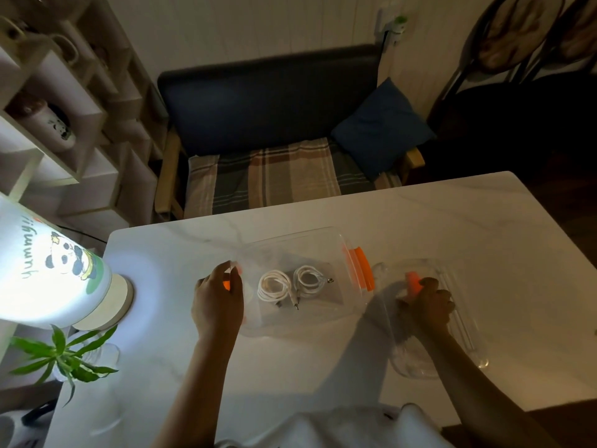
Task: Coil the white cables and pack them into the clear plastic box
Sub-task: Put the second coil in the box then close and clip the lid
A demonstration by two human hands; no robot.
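Note:
Two coiled white cables, one [274, 285] on the left and one [309, 279] on the right, lie side by side inside the clear plastic box [336, 320] in the middle of the white table. My left hand [217, 302] holds the box's left end, fingers curled around its orange latch. The box's right orange latch [361, 269] sticks out free. The clear lid [462, 321] lies flat on the table to the right of the box. My right hand [426, 302] grips the lid near its orange clip [413, 282].
A lit lamp [48, 276] with a panda print stands at the table's left edge, with a green plant [64, 357] in a glass just in front of it. A dark sofa with a blue cushion [381, 127] sits beyond the table. Shelves [58, 101] with mugs stand left.

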